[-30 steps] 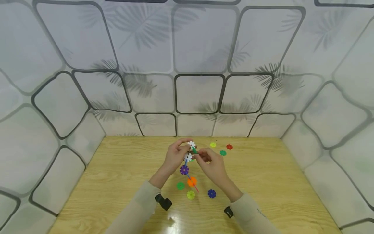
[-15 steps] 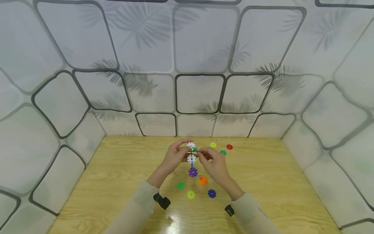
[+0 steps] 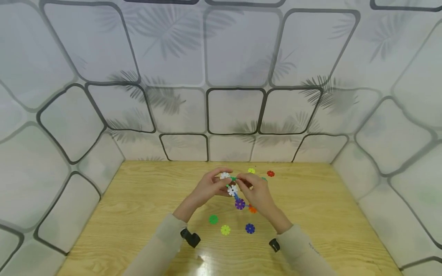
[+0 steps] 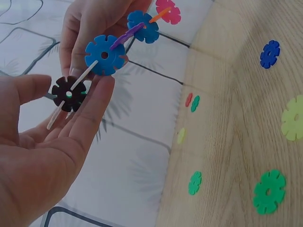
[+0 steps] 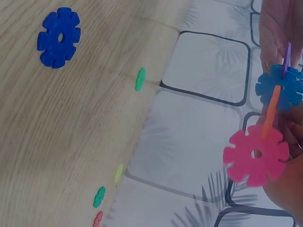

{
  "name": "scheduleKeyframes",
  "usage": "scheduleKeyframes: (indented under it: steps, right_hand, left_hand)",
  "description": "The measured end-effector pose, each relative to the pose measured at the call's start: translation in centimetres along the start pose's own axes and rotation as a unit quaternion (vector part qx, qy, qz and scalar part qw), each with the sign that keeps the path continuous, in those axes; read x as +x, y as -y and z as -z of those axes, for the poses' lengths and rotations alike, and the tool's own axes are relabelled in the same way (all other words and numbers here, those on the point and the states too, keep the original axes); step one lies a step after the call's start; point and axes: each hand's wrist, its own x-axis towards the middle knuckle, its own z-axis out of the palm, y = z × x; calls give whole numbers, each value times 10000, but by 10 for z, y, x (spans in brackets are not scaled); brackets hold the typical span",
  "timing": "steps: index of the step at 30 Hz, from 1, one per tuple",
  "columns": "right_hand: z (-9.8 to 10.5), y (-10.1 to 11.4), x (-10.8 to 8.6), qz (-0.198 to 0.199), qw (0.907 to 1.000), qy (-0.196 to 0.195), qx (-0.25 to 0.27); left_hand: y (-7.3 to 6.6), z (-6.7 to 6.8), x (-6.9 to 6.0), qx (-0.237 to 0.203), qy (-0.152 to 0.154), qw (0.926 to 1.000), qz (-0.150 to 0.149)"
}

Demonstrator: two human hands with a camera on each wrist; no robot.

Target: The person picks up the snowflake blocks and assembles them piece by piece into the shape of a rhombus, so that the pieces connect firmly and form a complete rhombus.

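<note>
A chain of notched plastic discs hangs between the hands. In the head view it has an upper white disc, a lower white disc, a purple disc and an orange disc, partly covered by the right hand. My left hand holds the upper end between thumb and fingers. My right hand pinches a small green disc against the upper white disc's side. From the left wrist, a black disc, blue disc and pink disc show, joined by edge-on discs.
Loose discs lie on the wooden table: green, yellow and dark blue in front of the hands. A far yellow disc and a red disc lie near the patterned back wall.
The chain's lower end has swung to the right, bringing the orange disc under the right hand. The green disc has turned more level, and the left hand has dipped slightly.
</note>
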Motion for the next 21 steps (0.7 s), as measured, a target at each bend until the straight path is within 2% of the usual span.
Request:
scheduleKeyframes:
  steps: [6, 10, 15, 21]
  right_hand:
    - [0, -3, 0, 38, 10000, 19, -17]
    - [1, 0, 1, 33, 9999, 136, -59]
    - [9, 3, 2, -101, 9997, 219, -82]
    - [24, 1, -1, -303, 9994, 7, -165]
  left_hand:
    - [0, 0, 0, 190, 307, 9993, -87]
    - [1, -1, 0, 260, 301, 9991, -145]
    - [4, -1, -1, 438, -48, 9990, -113]
    - [6, 2, -1, 498, -694, 9963, -31]
